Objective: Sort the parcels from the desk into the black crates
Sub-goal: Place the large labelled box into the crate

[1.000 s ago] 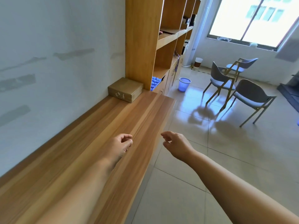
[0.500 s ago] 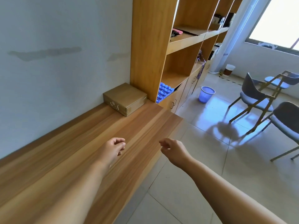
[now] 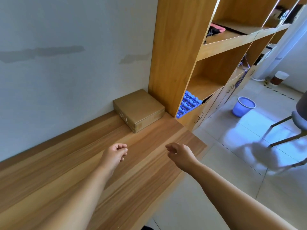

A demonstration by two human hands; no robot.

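Along the pale wall runs a long wooden desk, its far end butting against a tall wooden shelf unit that stands on the tiled floor. In the corner where desk, wall and shelf side meet lies the one parcel in view, a flat brown cardboard parcel, resting on the desktop close to the shelf side. A lilac waste bin stands on the floor well apart from the desk. Both bare forearms reach forward over the desktop, short of the parcel. The left hand has its fingers loosely curled and holds nothing. The right hand, near the desk's front edge, is likewise loosely curled and empty.
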